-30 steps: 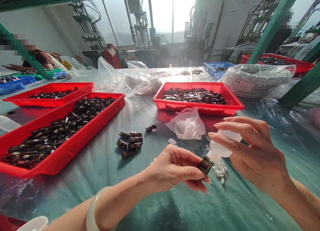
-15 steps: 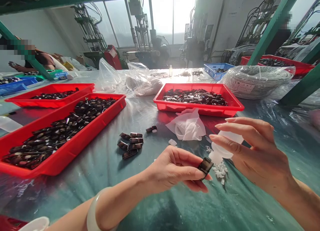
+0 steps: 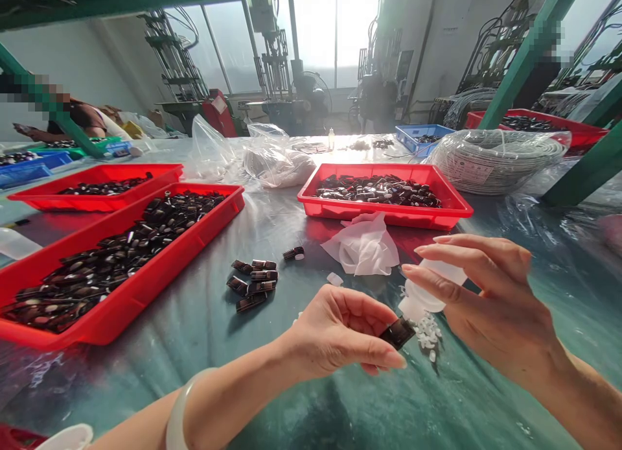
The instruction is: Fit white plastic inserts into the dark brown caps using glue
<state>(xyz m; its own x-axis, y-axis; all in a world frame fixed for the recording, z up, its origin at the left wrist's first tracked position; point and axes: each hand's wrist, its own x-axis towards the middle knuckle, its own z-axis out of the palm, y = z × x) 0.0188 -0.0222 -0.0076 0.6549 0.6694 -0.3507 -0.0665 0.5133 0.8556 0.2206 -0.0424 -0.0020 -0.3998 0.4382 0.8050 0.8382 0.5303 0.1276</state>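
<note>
Between the thumb and fingers of my left hand [image 3: 335, 336] is a small dark, see-through plastic part [image 3: 399, 333]. My right hand [image 3: 505, 314] is closed around a translucent white squeeze bottle [image 3: 432, 291], its thumb hidden. The bottle tilts with its narrow end down to the left, just above the dark part; whether they touch I cannot tell. Behind the part, small white pieces [image 3: 427, 333] lie in a loose pile on the table. Left of my hands is a cluster of similar dark parts [image 3: 262, 286], with another dark part [image 3: 292, 253] apart from them.
Crumpled white sheet [image 3: 364, 249] lies before a red tray [image 3: 383, 215] of dark parts. A long red tray [image 3: 160, 278] and another red tray [image 3: 43, 200] stand left. A wrapped cable coil [image 3: 500, 161] sits by a green post [image 3: 583, 171]. Another person [image 3: 80, 122] sits far left.
My left hand has turned the dark part so it lies flatter, with the thumb further forward. The bottle and my right hand have shifted slightly left.
</note>
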